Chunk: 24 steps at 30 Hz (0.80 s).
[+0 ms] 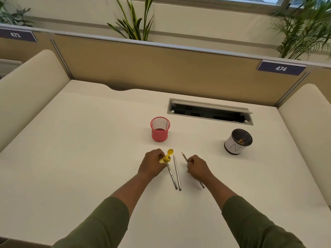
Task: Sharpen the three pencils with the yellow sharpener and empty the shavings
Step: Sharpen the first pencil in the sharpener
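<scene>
My left hand (152,163) grips the yellow sharpener (167,158), whose round lid (170,151) stands flipped open above it. Two grey pencils lie side by side on the white desk just right of that hand. The left pencil (172,177) has its tip hidden under the sharpener, and the middle pencil (177,171) lies free with its point away from me. My right hand (198,168) holds a third, darker pencil (185,157), its sharp tip pointing up-left and its back end sticking out below the hand.
A pink mesh cup (160,129) stands behind the hands. A black mesh cup with a white paper wrap (237,141), shavings inside, sits to the right. An open cable tray (209,111) lies at the back, and desk dividers (161,65) rise behind it.
</scene>
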Motion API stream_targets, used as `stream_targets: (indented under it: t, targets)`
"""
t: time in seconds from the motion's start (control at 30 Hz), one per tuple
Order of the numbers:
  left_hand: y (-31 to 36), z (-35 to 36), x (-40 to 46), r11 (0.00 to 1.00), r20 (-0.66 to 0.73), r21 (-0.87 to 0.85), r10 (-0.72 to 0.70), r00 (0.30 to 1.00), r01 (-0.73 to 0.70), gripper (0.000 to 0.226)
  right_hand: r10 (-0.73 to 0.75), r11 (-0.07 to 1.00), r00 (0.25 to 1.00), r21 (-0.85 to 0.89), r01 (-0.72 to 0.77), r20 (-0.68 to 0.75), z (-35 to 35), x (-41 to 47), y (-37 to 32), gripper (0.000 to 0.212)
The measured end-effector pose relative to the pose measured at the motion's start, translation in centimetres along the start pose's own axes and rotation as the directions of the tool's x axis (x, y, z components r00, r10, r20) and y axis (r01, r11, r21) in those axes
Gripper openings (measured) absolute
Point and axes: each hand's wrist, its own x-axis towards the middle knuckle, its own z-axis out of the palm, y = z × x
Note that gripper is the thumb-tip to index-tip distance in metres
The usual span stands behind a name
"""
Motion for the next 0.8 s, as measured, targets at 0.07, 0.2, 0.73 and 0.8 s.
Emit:
stream_targets:
  t: [0.07, 0.2, 0.73, 0.8]
  targets:
    - [0.6, 0.3, 0.4, 1.000, -0.001, -0.001, 0.010, 1.000, -0.010, 0.030, -0.055, 0.995, 0.998, 0.080, 0.055, -0.004, -1.0, -0.5, 0.6, 0.010]
    - [2.0, 0.9, 1.0, 0.999, -0.007, 0.027, 0.043, 0.999, -0.043, 0.031, -0.120, 0.982, 0.993, 0.145, 0.119, -0.001, -2.8, -1.6, 1.2, 0.013]
    - [6.4, 4.3, -0.6, 0.983, 0.029, 0.118, 0.137, 0.990, -0.139, 0.034, -0.276, 0.956, 0.952, -0.142, 0.258, -0.134, -7.7, -4.6, 3.3, 0.009]
    - [6.6, 4.4, -0.7, 0.982, 0.022, 0.133, 0.134, 0.991, -0.136, 0.034, -0.337, 0.932, 0.934, -0.180, 0.314, -0.117, -8.2, -4.7, 3.3, 0.010]
